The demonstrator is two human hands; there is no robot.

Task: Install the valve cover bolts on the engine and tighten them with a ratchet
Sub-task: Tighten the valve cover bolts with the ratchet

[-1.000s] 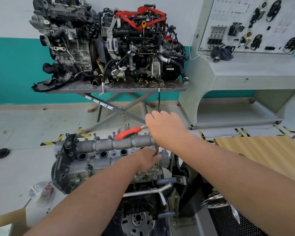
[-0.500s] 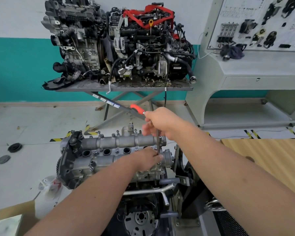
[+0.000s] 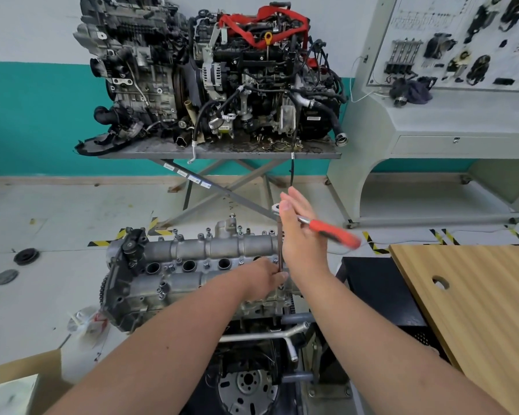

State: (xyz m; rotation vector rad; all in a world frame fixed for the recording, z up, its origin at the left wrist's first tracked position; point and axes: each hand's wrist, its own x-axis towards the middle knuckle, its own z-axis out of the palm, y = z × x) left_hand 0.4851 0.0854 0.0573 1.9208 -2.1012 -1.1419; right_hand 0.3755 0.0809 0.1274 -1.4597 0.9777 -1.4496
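Observation:
A grey engine valve cover (image 3: 222,250) lies across the middle, with several bolts (image 3: 200,235) standing along its far edge. At its right end a ratchet with a red handle (image 3: 334,236) sits on an upright extension bar (image 3: 280,247). My left hand (image 3: 265,278) pinches the bar's lower end just above the cover. My right hand (image 3: 303,235) is beside the ratchet with fingers straight, its palm against the handle near the head (image 3: 276,208). The handle points to the right. The bolt under the bar is hidden by my left hand.
Two dirty engines stand on a scissor-lift table (image 3: 219,152) behind. A wooden board (image 3: 477,295) with a hole lies at the right. A grey training panel stand (image 3: 432,115) is at the back right. A cardboard box (image 3: 21,381) and black discs (image 3: 26,256) are on the floor at left.
The ratchet handle has swung from the left round the far side to the right. My right hand went from gripping it to a flat palm against it. My left hand stayed on the bar.

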